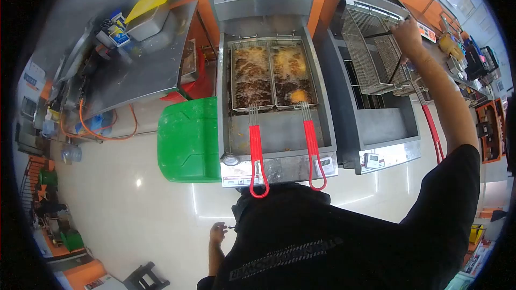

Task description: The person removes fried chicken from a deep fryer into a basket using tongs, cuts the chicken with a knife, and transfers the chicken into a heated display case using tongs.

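Two wire baskets, the left one (251,75) and the right one (292,70), sit side by side in bubbling oil in the middle fryer (236,134), their red handles pointing toward my body. At the right fryer (387,123), my right hand (407,36) is raised over hanging empty wire baskets (365,51), fingers closed around a thin black rod (378,35). Low beside my body, my left hand (217,232) has bent fingers, with a small dark item at their tips that is too small to name.
A steel table (140,75) at the left holds a metal container (148,24) with a yellow lid (150,2). A green bin (188,139) stands beside the middle fryer. A black stool (145,276) is at the lower left. Another counter (467,75) stands far right.
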Motion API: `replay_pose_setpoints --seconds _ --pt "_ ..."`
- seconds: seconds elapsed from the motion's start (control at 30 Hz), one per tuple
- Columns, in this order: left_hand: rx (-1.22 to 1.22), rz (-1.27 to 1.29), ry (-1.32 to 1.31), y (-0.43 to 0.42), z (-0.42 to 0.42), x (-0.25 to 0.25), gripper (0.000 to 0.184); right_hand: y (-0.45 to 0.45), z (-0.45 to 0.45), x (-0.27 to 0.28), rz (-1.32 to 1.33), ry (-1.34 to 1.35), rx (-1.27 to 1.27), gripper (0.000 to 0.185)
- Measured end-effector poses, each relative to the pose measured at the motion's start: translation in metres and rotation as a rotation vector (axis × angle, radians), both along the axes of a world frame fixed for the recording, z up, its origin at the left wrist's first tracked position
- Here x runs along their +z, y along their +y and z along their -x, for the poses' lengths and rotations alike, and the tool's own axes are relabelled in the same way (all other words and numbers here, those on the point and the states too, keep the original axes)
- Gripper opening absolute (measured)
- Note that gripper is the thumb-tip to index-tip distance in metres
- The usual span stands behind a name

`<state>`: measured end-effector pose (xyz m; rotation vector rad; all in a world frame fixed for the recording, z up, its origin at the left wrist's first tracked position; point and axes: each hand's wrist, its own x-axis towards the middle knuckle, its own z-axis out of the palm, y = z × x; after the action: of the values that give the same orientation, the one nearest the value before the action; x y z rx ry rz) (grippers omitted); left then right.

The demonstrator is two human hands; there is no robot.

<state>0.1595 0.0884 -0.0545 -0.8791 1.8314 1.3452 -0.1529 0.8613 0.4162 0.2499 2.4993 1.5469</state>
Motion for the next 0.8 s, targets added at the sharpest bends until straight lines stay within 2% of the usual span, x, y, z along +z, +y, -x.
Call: replay_pose_setpoints --seconds 0.07,0.1,0.13,0.23,0.3,0.33,0.4,0.5,0.53,0.57,0.6,0.7,0.8 --pt "0.045 -0.112 0.003 -0.009 -0.017 -0.027 0.023 0.002 -0.004 -0.011 -0.013 -0.011 -0.001 0.055" --pt "-0.136 -0.063 0.053 -0.012 -0.023 -0.031 0.024 0.003 -0.007 -0.017 -0.019 -0.017 -0.001 0.049" --pt "-0.316 -0.015 0.103 -0.015 -0.03 -0.036 0.024 0.013 -0.004 -0.029 0.006 0.006 0.04 0.058" --pt "-0.537 -0.085 0.176 -0.025 -0.045 -0.056 0.027 0.013 -0.018 -0.021 0.111 -0.031 0.019 0.061" --pt "-0.489 -0.033 0.102 -0.013 -0.042 -0.044 0.026 -0.032 -0.034 0.026 0.204 -0.091 -0.183 0.061" --pt "-0.466 -0.006 0.063 -0.009 -0.041 -0.035 0.026 -0.033 -0.041 0.04 0.316 0.023 -0.189 0.066" --pt "-0.419 0.053 -0.014 -0.006 -0.039 -0.023 0.025 -0.048 -0.058 0.079 0.413 0.155 -0.089 0.072" --pt "-0.294 -0.031 -0.017 -0.014 -0.037 -0.039 0.026 -0.052 -0.073 0.11 0.405 0.375 0.074 0.072" --pt "-0.153 -0.062 -0.089 -0.014 -0.033 -0.05 0.026 -0.063 -0.076 0.117 0.387 0.423 0.126 0.072" --pt "-0.013 -0.091 -0.16 -0.015 -0.032 -0.059 0.026 -0.074 -0.078 0.118 0.371 0.47 0.178 0.072" --pt "0.028 -0.098 -0.196 -0.014 -0.025 -0.062 0.026 -0.088 -0.078 0.114 0.4 0.43 0.193 0.072" --pt "-0.045 -0.013 -0.176 0.001 0.001 -0.035 0.026 -0.137 -0.068 0.081 0.48 0.274 0.218 0.072" --pt "-0.085 0.004 -0.105 0.008 0.016 -0.023 0.026 -0.145 -0.043 0.015 0.493 0.075 0.276 0.074"
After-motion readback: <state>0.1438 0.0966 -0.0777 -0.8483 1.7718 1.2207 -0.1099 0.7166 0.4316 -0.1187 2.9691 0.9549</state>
